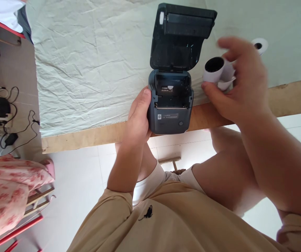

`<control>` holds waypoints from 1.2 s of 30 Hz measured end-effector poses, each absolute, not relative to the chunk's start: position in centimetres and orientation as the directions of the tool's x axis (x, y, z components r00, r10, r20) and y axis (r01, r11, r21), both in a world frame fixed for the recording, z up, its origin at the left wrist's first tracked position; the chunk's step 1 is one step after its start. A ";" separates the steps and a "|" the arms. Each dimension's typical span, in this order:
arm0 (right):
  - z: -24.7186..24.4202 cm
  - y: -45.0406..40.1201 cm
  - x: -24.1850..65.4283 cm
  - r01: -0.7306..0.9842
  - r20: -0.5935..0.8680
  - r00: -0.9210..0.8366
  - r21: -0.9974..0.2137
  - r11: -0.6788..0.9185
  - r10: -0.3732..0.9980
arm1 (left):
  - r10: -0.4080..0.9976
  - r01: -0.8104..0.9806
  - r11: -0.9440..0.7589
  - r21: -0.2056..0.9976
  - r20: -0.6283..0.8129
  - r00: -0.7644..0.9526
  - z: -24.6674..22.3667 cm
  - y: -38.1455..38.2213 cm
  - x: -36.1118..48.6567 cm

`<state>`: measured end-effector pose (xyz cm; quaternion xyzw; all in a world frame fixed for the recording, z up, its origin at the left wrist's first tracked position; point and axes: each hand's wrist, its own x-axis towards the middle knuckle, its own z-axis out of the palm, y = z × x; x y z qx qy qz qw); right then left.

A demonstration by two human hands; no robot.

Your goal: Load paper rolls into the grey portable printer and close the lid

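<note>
A dark portable label printer (170,119) has its lid (178,49) swung up, so its paper bay shows with no roll inside. My left hand (140,113) grips its left side, thumb along the edge and the other fingers mostly hidden behind the body. To the right of the printer, my right hand (244,80) holds a white paper roll (212,76) with a dark hollow core. The thumb presses on the roll's lower side, while the slightly blurred index finger sticks out above it. A loose strip of paper curls between the roll and the palm.
A second white roll (263,46) lies on the pale green cloth (92,63) beyond my right hand. The table's bare wooden edge (87,138) runs in front of me. At the left are tangled cables (0,108) and a chair draped with floral fabric (6,192).
</note>
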<state>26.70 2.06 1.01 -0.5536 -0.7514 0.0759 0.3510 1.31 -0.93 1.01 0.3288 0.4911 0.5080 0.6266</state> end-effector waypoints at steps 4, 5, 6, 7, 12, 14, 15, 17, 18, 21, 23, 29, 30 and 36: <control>1.9 1.1 25.3 0.663 0.588 -0.099 -0.563 0.494 0.803 | 0.974 -0.344 0.226 0.912 -0.203 0.101 1.0 -1.0 1.0; 2.1 1.0 24.6 0.654 0.617 -0.104 -0.548 0.521 0.780 | 0.976 -0.353 0.210 0.912 -0.176 0.125 1.0 -1.1 1.0; 2.2 0.9 23.8 0.660 0.662 -0.112 -0.508 0.554 0.741 | 0.978 -0.358 0.198 0.913 -0.158 0.137 1.0 -1.1 0.9; 2.4 0.9 23.1 0.672 0.697 -0.137 -0.456 0.583 0.703 | 0.979 -0.358 0.190 0.914 -0.150 0.135 1.1 -1.2 0.9; 2.9 1.4 21.2 0.702 0.651 -0.243 -0.393 0.594 0.719 | 0.981 -0.323 0.194 0.926 -0.175 0.086 1.4 -1.3 1.1; 2.9 1.5 20.8 0.724 0.635 -0.210 -0.411 0.554 0.744 | 0.982 -0.326 0.184 0.927 -0.160 0.101 1.4 -1.2 1.1; 2.9 1.4 20.7 0.728 0.632 -0.203 -0.413 0.547 0.748 | 0.982 -0.328 0.182 0.927 -0.154 0.111 1.4 -1.2 1.1; 2.8 1.4 20.6 0.715 0.632 -0.200 -0.428 0.553 0.749 | 0.981 -0.329 0.183 0.926 -0.151 0.120 1.4 -1.2 1.0; 2.8 1.5 20.6 0.699 0.626 -0.211 -0.440 0.564 0.750 | 0.981 -0.329 0.182 0.926 -0.151 0.120 1.4 -1.2 1.0; 2.5 1.7 21.0 0.623 0.667 -0.264 -0.433 0.652 0.696 | 0.984 -0.353 0.166 0.921 -0.131 0.122 1.2 -1.2 0.9; 2.2 1.6 21.4 0.567 0.738 -0.284 -0.386 0.728 0.612 | 0.982 -0.393 0.165 0.905 -0.114 0.150 1.0 -1.4 0.8; 1.4 0.1 21.5 0.474 0.767 -0.294 -0.402 0.783 0.571 | 0.980 -0.298 0.119 0.947 -0.063 0.190 0.2 -1.4 0.3; 1.2 0.1 21.6 0.455 0.796 -0.255 -0.403 0.795 0.549 | 0.982 -0.264 0.094 0.960 -0.046 0.182 0.1 -1.3 0.2; 0.8 2.3 23.0 0.383 0.599 -0.127 -0.705 0.597 0.790 | 0.980 -0.170 0.040 0.985 -0.006 0.199 -0.3 -0.7 0.0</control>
